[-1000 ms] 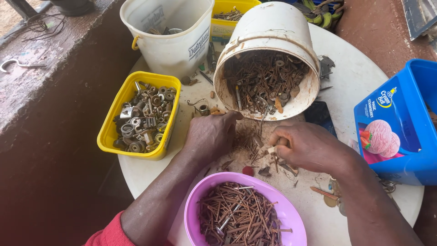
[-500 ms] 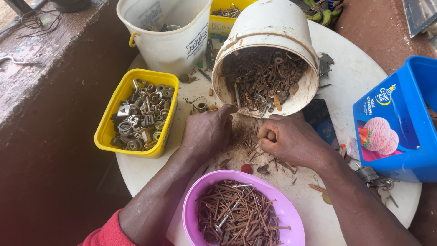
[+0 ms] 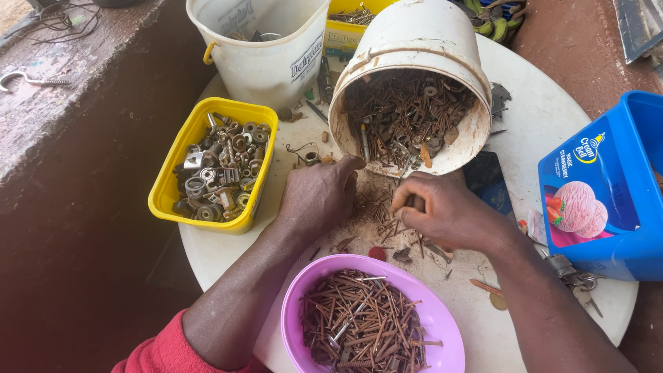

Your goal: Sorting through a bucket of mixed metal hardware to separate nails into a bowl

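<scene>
A white bucket (image 3: 421,48) lies tipped on its side on a round white table (image 3: 545,117), its mouth full of rusty nails, washers and scrap. A small heap of rusty nails (image 3: 376,211) has spilled out in front of it. My left hand (image 3: 319,195) rests palm down on the left edge of that heap, fingers curled over it. Pinching a few nails from the heap between thumb and fingers is my right hand (image 3: 442,211). Just below both hands stands a purple bowl (image 3: 442,324) filled with rusty nails.
A yellow tub (image 3: 169,183) of nuts, washers and bolts sits at the left. A white pail (image 3: 273,62) stands behind, a blue ice-cream tub (image 3: 601,200) at the right. Keys (image 3: 577,273) lie near it. A dark wall ledge runs along the left.
Both hands have stayed at the spilled heap. My right hand has drawn in closer to the bucket mouth and closed its fingers on some nails.
</scene>
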